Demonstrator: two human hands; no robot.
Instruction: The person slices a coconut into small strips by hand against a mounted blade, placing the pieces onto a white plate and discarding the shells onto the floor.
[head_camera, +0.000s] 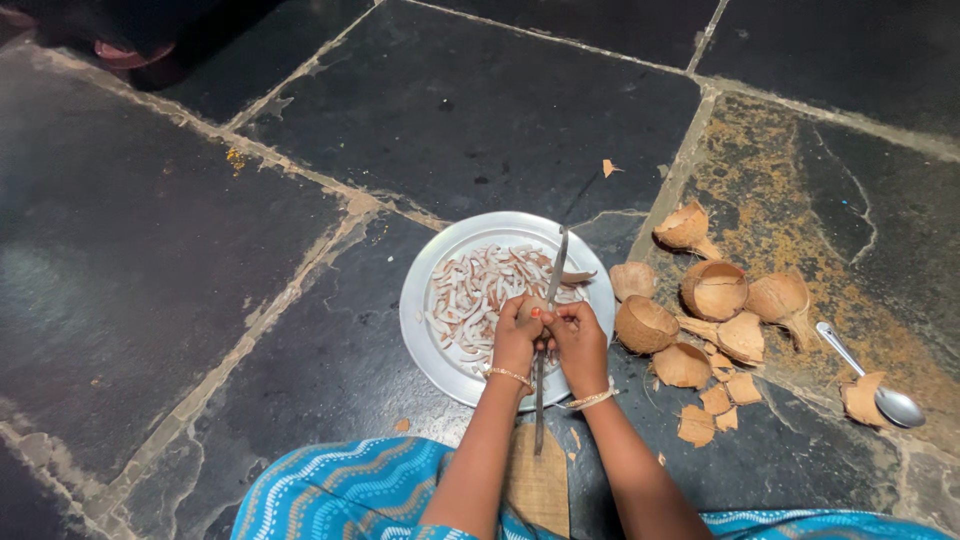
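A wooden board (537, 485) lies nearest, its upright curved blade (549, 330) rising between the left hand (516, 335) and right hand (580, 340). Both hands pinch a small coconut piece (533, 309) against the blade, over a steel plate (428, 345) of coconut slices (480, 290). Slicing seems underway; another cut needs steady downward pressure. Broken shells (715, 290) and a spoon (870, 378) lie right on the stone floor (180, 260).

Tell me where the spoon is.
In the head view, the spoon lies on the stone floor at far right, beside a shell piece, right of the coconut shells.
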